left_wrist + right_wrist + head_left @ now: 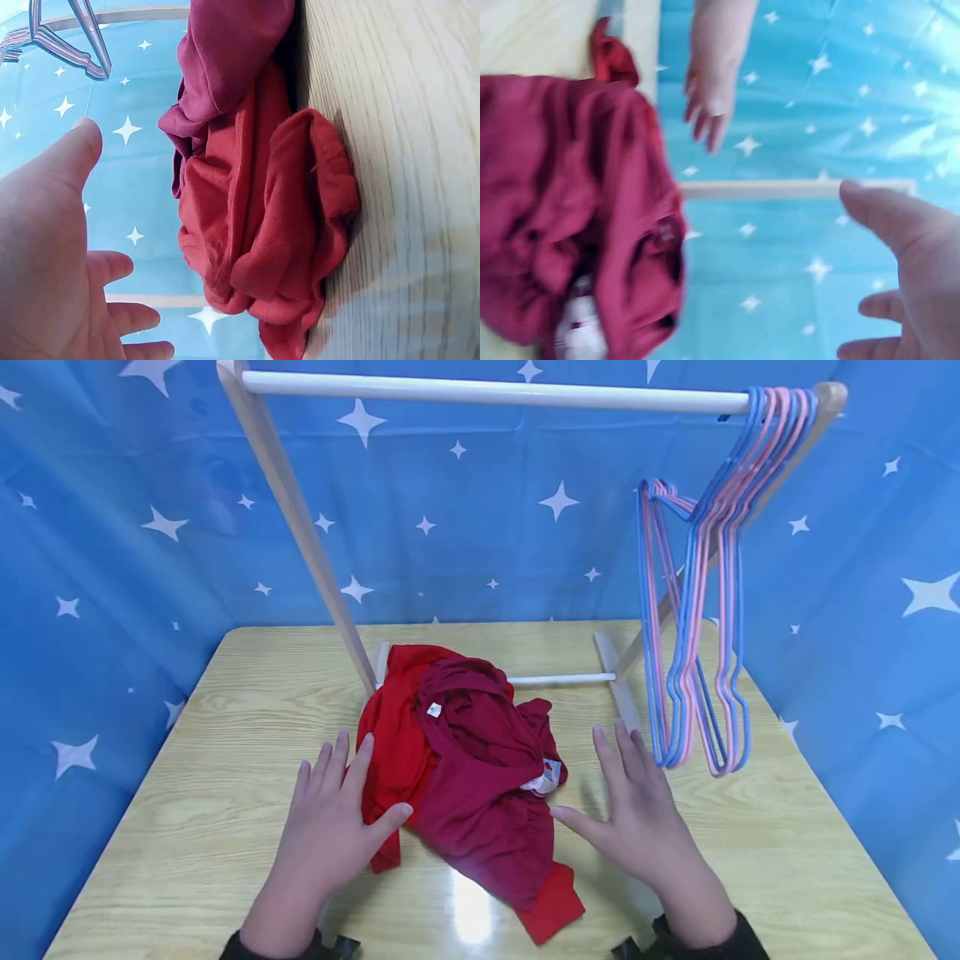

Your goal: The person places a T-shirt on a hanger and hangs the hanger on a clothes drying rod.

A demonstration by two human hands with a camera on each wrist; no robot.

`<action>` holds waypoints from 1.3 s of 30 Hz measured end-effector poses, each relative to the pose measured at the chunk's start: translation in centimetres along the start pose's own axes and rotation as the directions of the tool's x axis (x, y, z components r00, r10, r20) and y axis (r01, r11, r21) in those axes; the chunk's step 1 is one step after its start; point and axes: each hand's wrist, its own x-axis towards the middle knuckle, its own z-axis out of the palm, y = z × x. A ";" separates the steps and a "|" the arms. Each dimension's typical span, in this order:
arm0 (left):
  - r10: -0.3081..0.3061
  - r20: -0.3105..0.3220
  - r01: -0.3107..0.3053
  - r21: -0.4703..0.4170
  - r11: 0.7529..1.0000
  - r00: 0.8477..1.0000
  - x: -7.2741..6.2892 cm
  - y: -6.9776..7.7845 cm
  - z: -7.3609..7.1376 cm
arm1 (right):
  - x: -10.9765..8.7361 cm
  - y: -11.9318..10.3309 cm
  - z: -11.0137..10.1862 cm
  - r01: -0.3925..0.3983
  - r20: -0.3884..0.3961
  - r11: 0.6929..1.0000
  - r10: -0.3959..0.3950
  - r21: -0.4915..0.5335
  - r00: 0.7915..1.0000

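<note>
A crumpled maroon garment (pixel 487 777) lies over a bright red garment (pixel 393 735) on the table, with white labels showing on the maroon cloth. My left hand (pixel 330 818) is held with fingers spread at the left side of the pile, its thumb close to the red cloth. On the other side, my right hand (pixel 637 818) is likewise spread, thumb toward the maroon garment. Neither hand holds anything. The left wrist view shows the red cloth (pixel 277 217) beside the hand; in the right wrist view the maroon cloth (pixel 592 202) is blurred.
A wooden rack with a white top rail (pixel 495 392) stands behind the pile. Several blue and pink hangers (pixel 697 610) hang at the rail's right end, close beyond my right hand. A blue star-patterned curtain (pixel 480 527) surrounds the wood-grain table (pixel 187 827).
</note>
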 end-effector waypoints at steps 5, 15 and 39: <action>0.009 0.008 -0.009 -0.033 0.999 1.000 0.4 -0.1 0.1 | 0.9 -2.8 -0.9 0.104 0.043 0.993 -0.102 -0.049 0.994; 0.020 0.030 -0.018 -0.054 0.998 0.999 1.2 0.1 0.0 | 1.6 -8.0 -4.5 0.356 -0.054 0.926 -0.365 -0.125 0.930; 0.266 0.133 -0.266 -0.022 0.964 0.955 12.0 1.2 -3.0 | 3.4 -6.3 -11.9 0.012 -0.576 0.960 -0.178 -0.279 0.798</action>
